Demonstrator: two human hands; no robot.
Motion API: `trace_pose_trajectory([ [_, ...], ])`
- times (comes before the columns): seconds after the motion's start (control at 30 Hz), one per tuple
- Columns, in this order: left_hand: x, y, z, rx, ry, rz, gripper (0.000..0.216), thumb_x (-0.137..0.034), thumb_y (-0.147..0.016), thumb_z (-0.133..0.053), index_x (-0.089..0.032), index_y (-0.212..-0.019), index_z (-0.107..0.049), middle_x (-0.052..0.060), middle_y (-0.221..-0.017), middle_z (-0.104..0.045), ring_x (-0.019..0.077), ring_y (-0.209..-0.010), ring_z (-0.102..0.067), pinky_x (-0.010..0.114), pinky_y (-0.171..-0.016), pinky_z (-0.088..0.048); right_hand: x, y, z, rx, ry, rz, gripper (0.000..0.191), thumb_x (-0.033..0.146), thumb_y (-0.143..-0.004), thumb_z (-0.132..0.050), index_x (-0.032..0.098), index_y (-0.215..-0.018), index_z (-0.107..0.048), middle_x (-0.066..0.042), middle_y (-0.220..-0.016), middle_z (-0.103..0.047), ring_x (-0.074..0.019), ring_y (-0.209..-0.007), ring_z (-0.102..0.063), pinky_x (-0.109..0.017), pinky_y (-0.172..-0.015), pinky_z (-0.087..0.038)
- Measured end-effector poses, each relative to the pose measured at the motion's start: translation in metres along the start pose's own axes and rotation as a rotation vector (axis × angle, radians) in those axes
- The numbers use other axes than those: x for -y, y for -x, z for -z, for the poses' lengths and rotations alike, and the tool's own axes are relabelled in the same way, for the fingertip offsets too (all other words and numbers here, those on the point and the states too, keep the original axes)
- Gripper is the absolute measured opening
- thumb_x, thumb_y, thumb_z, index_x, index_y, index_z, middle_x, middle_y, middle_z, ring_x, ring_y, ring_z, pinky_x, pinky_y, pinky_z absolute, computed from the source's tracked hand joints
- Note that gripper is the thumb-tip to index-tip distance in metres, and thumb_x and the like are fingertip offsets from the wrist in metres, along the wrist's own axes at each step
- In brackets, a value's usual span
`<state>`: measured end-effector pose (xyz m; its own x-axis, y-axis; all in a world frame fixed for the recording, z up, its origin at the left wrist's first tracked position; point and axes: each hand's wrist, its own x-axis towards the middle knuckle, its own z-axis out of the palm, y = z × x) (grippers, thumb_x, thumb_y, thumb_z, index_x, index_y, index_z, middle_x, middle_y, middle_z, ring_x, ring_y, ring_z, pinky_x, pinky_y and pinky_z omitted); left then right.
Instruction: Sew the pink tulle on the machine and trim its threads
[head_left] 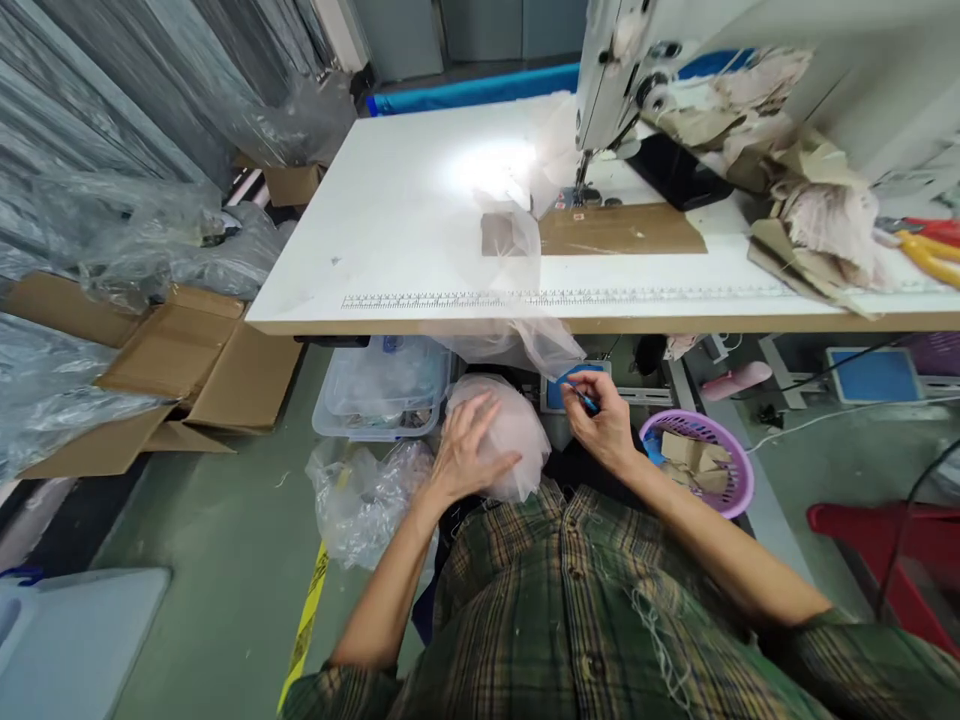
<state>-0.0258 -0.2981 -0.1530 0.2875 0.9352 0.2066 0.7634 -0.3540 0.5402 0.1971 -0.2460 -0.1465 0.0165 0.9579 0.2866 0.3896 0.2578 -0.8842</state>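
A bunched piece of sheer pale pink fabric (517, 450) rests at my lap. My left hand (469, 452) lies over its left side, fingers and thumb spread apart. To the right, my right hand (601, 418) is closed around a small blue-handled tool (587, 402); its exact kind is mostly hidden by the fingers. My right fingertips are at the lower corner of a sheer fabric strip (551, 345), which hangs over the table's front edge. Whether they also pinch that fabric is unclear. The strip runs up across the white table (405, 220) toward the sewing machine (611, 110).
Brown card (622, 232) lies below the needle, with a black phone-like object (679, 170) and fabric scraps (825, 215) rightward. Yellow-handled scissors (934, 255) sit far right. Below are a clear plastic bin (382, 390), a purple basket (739, 475) and an open cardboard box (169, 350).
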Motion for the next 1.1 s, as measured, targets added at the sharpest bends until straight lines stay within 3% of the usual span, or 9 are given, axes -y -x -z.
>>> trace_pose_trajectory([
  [0.1, -0.001, 0.004, -0.012, 0.062, -0.074, -0.055, 0.078, -0.051, -0.079, -0.07, -0.017, -0.144, -0.043, 0.02, -0.145, -0.046, 0.0373, -0.135, -0.043, 0.058, -0.112, -0.032, 0.004, -0.021, 0.003, -0.179, -0.043, -0.052, 0.04, 0.051, -0.086, -0.058, 0.018, -0.107, -0.055, 0.004, -0.063, -0.044, -0.015, -0.057, -0.047, -0.028, -0.057, -0.041],
  [0.17, 0.001, 0.003, -0.016, 0.066, -0.097, -0.071, 0.077, -0.049, -0.079, -0.07, -0.018, -0.144, -0.042, 0.02, -0.145, -0.046, 0.0369, -0.136, -0.043, 0.059, -0.112, -0.032, 0.007, -0.034, 0.004, -0.171, -0.071, -0.075, 0.047, 0.056, -0.083, -0.061, 0.016, -0.109, -0.057, 0.006, -0.06, -0.04, -0.014, -0.055, -0.042, -0.027, -0.055, -0.038],
  [0.37, -0.006, -0.008, 0.006, -0.157, -0.036, -0.104, 0.061, -0.043, -0.088, -0.062, -0.017, -0.14, -0.046, 0.018, -0.14, -0.052, 0.0317, -0.13, -0.05, 0.051, -0.108, -0.042, 0.02, -0.033, 0.007, 0.035, -0.078, -0.034, 0.039, 0.057, -0.082, -0.061, 0.018, -0.074, -0.065, 0.004, -0.055, -0.041, -0.0122, -0.052, -0.037, -0.026, -0.051, -0.033],
  [0.5, -0.025, -0.019, 0.032, -0.469, 0.039, -0.123, 0.037, -0.028, -0.091, -0.058, -0.019, -0.127, -0.057, 0.013, -0.127, -0.062, 0.0242, -0.117, -0.06, 0.042, -0.1, -0.049, 0.036, -0.005, 0.009, 0.285, -0.143, 0.079, 0.029, 0.045, -0.086, -0.061, 0.018, -0.078, -0.068, 0.0, -0.064, -0.056, -0.0119, -0.054, -0.044, -0.025, -0.052, -0.036],
  [0.6, -0.038, -0.027, 0.045, -0.544, 0.116, -0.144, 0.024, -0.025, -0.091, -0.057, -0.02, -0.113, -0.065, 0.01, -0.113, -0.069, 0.021, -0.104, -0.065, 0.038, -0.093, -0.051, 0.051, 0.017, 0.011, 0.493, -0.223, 0.185, 0.02, 0.035, -0.088, -0.061, 0.017, -0.081, -0.068, 0.0, -0.064, -0.06, -0.0097, -0.052, -0.045, -0.023, -0.05, -0.036],
  [0.77, -0.045, -0.034, 0.045, -0.409, 0.303, -0.182, 0.028, -0.038, -0.095, -0.05, -0.019, -0.102, -0.069, 0.008, -0.101, -0.073, 0.0215, -0.095, -0.066, 0.039, -0.091, -0.048, 0.072, 0.042, 0.014, 0.708, -0.365, 0.296, 0.009, 0.023, -0.084, -0.064, 0.016, -0.079, -0.066, 0.006, -0.052, -0.049, -0.0051, -0.043, -0.036, -0.018, -0.043, -0.03],
  [0.93, -0.038, -0.033, 0.029, 0.015, 0.697, -0.104, 0.064, -0.06, -0.097, -0.027, -0.016, -0.099, -0.074, 0.011, -0.093, -0.073, 0.0255, -0.096, -0.065, 0.041, -0.092, -0.045, 0.08, 0.049, 0.015, 0.925, -0.479, 0.338, 0.011, 0.011, -0.076, -0.056, 0.016, -0.081, -0.065, 0.004, -0.061, -0.055, -0.0059, -0.049, -0.042, -0.018, -0.048, -0.035],
  [1.0, -0.034, -0.028, 0.023, 0.139, 0.907, -0.016, 0.063, -0.064, -0.093, -0.036, -0.014, -0.096, -0.074, 0.01, -0.08, -0.072, 0.023, -0.081, -0.066, 0.036, -0.08, -0.049, 0.08, 0.049, 0.017, 0.955, -0.492, 0.342, 0.012, 0.011, -0.074, -0.055, 0.016, -0.08, -0.064, 0.004, -0.062, -0.055, -0.0064, -0.05, -0.043, -0.018, -0.049, -0.035],
  [1.1, -0.029, -0.019, 0.023, 0.104, 0.984, 0.113, 0.043, -0.055, -0.081, -0.065, -0.014, -0.086, -0.076, 0.008, -0.075, -0.072, 0.0191, -0.073, -0.064, 0.03, -0.072, -0.048, 0.076, 0.046, 0.022, 0.985, -0.468, 0.321, 0.009, 0.011, -0.073, -0.056, 0.016, -0.075, -0.063, 0.003, -0.063, -0.055, -0.0067, -0.051, -0.043, -0.019, -0.05, -0.035],
])
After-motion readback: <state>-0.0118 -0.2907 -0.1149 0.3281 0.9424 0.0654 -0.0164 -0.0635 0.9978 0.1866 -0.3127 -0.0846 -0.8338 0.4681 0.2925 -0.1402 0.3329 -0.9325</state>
